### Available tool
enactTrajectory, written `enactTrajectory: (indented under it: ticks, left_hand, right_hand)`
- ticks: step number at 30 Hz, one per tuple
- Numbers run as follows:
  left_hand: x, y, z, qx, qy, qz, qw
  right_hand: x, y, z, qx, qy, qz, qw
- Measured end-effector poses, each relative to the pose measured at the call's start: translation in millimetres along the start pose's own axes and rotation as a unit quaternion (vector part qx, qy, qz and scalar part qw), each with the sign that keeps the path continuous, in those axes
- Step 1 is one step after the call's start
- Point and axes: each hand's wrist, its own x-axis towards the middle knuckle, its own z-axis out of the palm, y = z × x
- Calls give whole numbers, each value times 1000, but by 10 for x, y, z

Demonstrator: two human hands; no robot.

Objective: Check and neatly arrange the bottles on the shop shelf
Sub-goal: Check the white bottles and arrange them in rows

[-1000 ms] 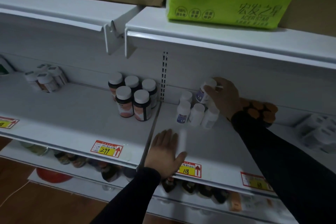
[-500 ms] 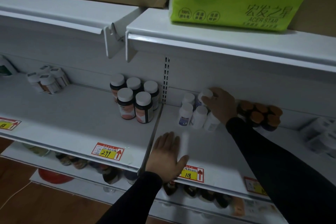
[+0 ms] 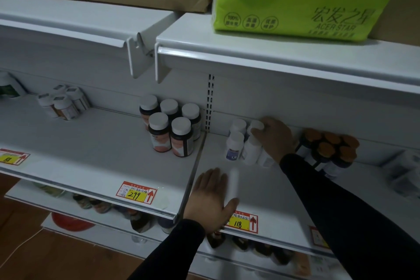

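bottles (image 3: 246, 143) cluster far back on the shelf (image 3: 261, 179). right hand (image 3: 273, 137) curls fingers over the far bottle's cap, likely seating it in row. left hand (image 3: 212, 198) rests flat, fingers straight, near the shelf edge, probably for balance.

small white bottles (image 3: 235, 145), upright, clustered on shelf (image 3: 261, 179)

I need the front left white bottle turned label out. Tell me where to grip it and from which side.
Grip the front left white bottle by its cap, from above and the front. It stands upright with its cap clear, while the neighbouring white bottle crowds its right side and the right hand holds the bottles behind.
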Motion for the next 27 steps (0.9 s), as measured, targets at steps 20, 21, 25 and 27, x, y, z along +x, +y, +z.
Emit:
enactTrajectory:
  ticks: [20, 21, 25, 27]
  left_hand:
    - [-7, -1, 15, -4, -4, -5, 1000]
    - [-6, -1, 16, -5, -4, -5, 1000]
    - [-8, -1, 23, -4, -7, -5, 1000]
    - [-9, -1, 21, -5, -9, -5, 1000]
  right_hand:
    - [-84, -67, -55, 23, 10, -5, 1000]
    - [-92, -78, -41, 25, 6, -9, 1000]
    - [-87, -164, 26, 26, -7, -14, 1000]
    - [-54, -224, 70, 14, -4, -26, 1000]
